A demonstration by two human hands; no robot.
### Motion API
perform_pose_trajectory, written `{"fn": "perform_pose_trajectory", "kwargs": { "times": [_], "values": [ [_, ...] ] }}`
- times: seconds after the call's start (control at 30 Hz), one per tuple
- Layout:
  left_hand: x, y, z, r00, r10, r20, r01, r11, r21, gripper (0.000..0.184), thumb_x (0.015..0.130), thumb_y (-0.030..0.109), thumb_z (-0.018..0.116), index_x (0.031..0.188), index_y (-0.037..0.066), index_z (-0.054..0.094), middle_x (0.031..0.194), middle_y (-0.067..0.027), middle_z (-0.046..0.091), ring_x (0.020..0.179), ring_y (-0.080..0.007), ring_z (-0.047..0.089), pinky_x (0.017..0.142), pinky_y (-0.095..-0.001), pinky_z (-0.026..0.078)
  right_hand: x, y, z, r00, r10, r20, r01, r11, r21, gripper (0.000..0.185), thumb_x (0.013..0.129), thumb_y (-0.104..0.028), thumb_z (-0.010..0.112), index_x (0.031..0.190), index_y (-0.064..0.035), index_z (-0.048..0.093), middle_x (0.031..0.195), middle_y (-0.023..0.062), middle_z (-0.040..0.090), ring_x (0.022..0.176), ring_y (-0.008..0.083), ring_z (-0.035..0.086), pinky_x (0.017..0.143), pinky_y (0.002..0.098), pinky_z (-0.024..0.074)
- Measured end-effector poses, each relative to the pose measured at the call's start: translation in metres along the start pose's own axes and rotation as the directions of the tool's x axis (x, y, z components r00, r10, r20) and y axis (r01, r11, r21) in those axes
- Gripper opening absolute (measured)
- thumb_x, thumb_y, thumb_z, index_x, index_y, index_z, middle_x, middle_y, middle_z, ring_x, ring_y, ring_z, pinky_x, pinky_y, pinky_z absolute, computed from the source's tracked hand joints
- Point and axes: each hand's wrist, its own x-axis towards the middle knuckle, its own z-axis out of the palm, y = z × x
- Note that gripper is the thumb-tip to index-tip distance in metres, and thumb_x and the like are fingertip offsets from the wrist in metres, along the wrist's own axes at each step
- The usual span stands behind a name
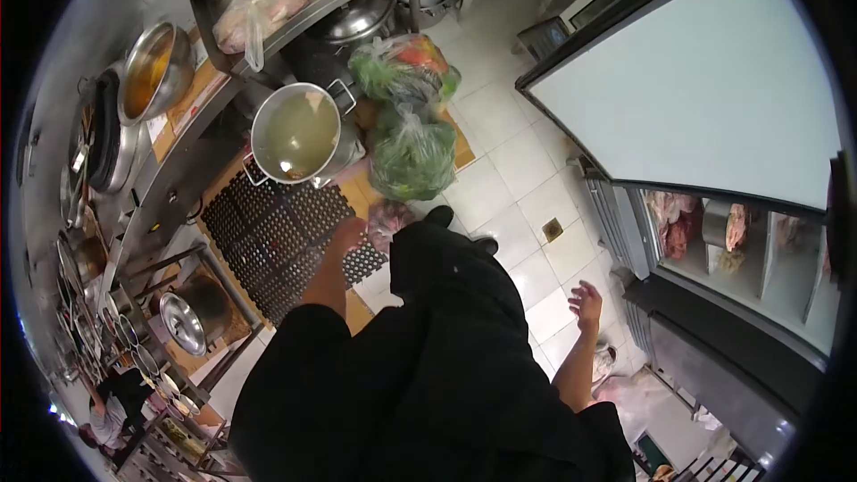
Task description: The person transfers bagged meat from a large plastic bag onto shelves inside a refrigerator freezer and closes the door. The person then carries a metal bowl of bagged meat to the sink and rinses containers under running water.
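My left hand (pixel 349 235) reaches out over the black perforated mat (pixel 272 232). Its fingers are blurred. Right beside them is a clear plastic bag with reddish contents (pixel 388 221); whether the hand grips it or is only near it cannot be made out. My right hand (pixel 586 303) is held out at my other side, fingers apart and holding nothing. The nearest thing to it is the open refrigerated cabinet (pixel 629 223), where raw meat (pixel 676 228) shows inside.
A big pot of cloudy liquid (pixel 299 132) stands ahead, beside plastic bags of green vegetables (pixel 412 156). The cabinet's raised white lid (pixel 692 80) fills the upper right. Along the left runs a steel counter (pixel 201 107) with an orange-filled bowl (pixel 147 76). Another person (pixel 109 419) is at lower left.
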Motion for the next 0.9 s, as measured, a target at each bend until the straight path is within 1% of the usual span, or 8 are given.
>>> {"fn": "perform_pose_trajectory", "kwargs": {
  "times": [0.1, 0.23, 0.37, 0.43, 0.53, 0.6, 0.77, 0.9],
  "values": [
    [0.008, 0.019, -0.012, 0.997, 0.072, -0.017, -0.072, 0.997, -0.014, 0.015, 0.083, 0.023, 0.057, 0.097, 0.017, 0.059, 0.074, 0.0037, 0.056, 0.057, -0.0099, 0.052, 0.051, -0.0291, 0.043, -0.017, 0.018, 0.001, 0.987, 0.157, 0.036, -0.154, 0.987, -0.054, 0.035, 0.084, -0.012, 0.044, 0.118, -0.0086, 0.051, 0.094, 0.0098, 0.063, 0.064, 0.019, 0.06, 0.05, 0.0289, 0.0472],
    [0.012, 0.068, 0.01, 0.991, 0.114, -0.075, -0.098, 0.977, 0.188, 0.018, 0.078, 0.013, 0.059, 0.096, 0.008, 0.061, 0.075, -0.0018, 0.06, 0.054, -0.0106, 0.055, 0.04, -0.0256, 0.042, -0.036, 0.055, -0.006, 0.961, 0.278, 0.003, -0.278, 0.96, 0.018, 0.037, 0.081, -0.005, 0.044, 0.117, -0.008, 0.052, 0.092, 0.0107, 0.064, 0.058, 0.0192, 0.059, 0.046, 0.0283, 0.0449],
    [0.054, 0.128, 0.038, 0.939, 0.314, 0.137, -0.33, 0.937, 0.113, 0.015, 0.083, 0.016, 0.055, 0.096, 0.013, 0.06, 0.083, 0.0009, 0.062, 0.06, -0.0104, 0.057, 0.047, -0.0254, 0.045, -0.051, 0.094, -0.01, 0.952, 0.3, -0.064, -0.292, 0.95, 0.114, 0.035, 0.081, -0.005, 0.045, 0.114, -0.0118, 0.055, 0.087, 0.0085, 0.063, 0.057, 0.0181, 0.058, 0.043, 0.0276, 0.0431],
    [0.052, 0.185, 0.062, 0.892, 0.418, 0.172, -0.438, 0.893, 0.104, 0.013, 0.085, 0.014, 0.052, 0.096, 0.012, 0.06, 0.085, 0.0003, 0.061, 0.064, -0.0109, 0.057, 0.05, -0.0255, 0.046, -0.056, 0.116, -0.009, 0.964, 0.258, -0.067, -0.243, 0.954, 0.177, 0.029, 0.09, -0.029, 0.049, 0.113, -0.0112, 0.055, 0.089, 0.0088, 0.062, 0.061, 0.0172, 0.058, 0.047, 0.0278, 0.0452],
    [0.054, 0.28, 0.094, 0.735, 0.59, 0.334, -0.63, 0.776, 0.015, 0.015, 0.083, 0.01, 0.052, 0.095, 0.014, 0.059, 0.095, 0.0004, 0.061, 0.077, -0.013, 0.057, 0.058, -0.0247, 0.044, -0.065, 0.15, 0.001, 0.977, 0.131, -0.167, -0.101, 0.978, 0.181, 0.03, 0.089, -0.025, 0.053, 0.111, -0.0049, 0.056, 0.086, 0.0087, 0.062, 0.054, 0.0156, 0.056, 0.043, 0.0248, 0.0429],
    [0.014, 0.35, 0.132, 0.683, 0.671, 0.29, -0.698, 0.716, -0.011, 0.014, 0.083, 0.013, 0.051, 0.094, 0.015, 0.059, 0.094, 0.0006, 0.06, 0.082, -0.0142, 0.055, 0.067, -0.0296, 0.043, -0.1, 0.124, 0.013, 0.95, 0.231, -0.209, -0.168, 0.946, 0.277, 0.032, 0.078, -0.007, 0.05, 0.109, -0.0048, 0.058, 0.083, 0.0089, 0.064, 0.054, 0.016, 0.057, 0.042, 0.026, 0.043],
    [-0.03, 0.495, 0.191, 0.425, 0.847, 0.32, -0.871, 0.479, -0.111, 0.026, 0.088, 0.032, 0.055, 0.106, 0.014, 0.058, 0.109, 0.0002, 0.057, 0.094, -0.0126, 0.051, 0.076, -0.0299, 0.041, -0.122, 0.17, 0.037, 0.866, 0.374, -0.331, -0.245, 0.896, 0.372, 0.034, 0.073, -0.011, 0.052, 0.105, -0.0081, 0.063, 0.079, 0.0071, 0.066, 0.058, 0.0182, 0.063, 0.05, 0.0323, 0.0511],
    [-0.104, 0.563, 0.235, 0.21, 0.932, 0.296, -0.927, 0.286, -0.243, 0.049, 0.09, 0.044, 0.049, 0.127, 0.014, 0.044, 0.132, -0.0041, 0.044, 0.118, -0.021, 0.039, 0.092, -0.0384, 0.032, -0.15, 0.196, 0.066, 0.812, 0.412, -0.413, -0.206, 0.865, 0.458, 0.031, 0.076, -0.008, 0.044, 0.099, -0.0005, 0.062, 0.076, 0.0088, 0.063, 0.05, 0.0165, 0.056, 0.04, 0.0292, 0.0436]
  ]
}}
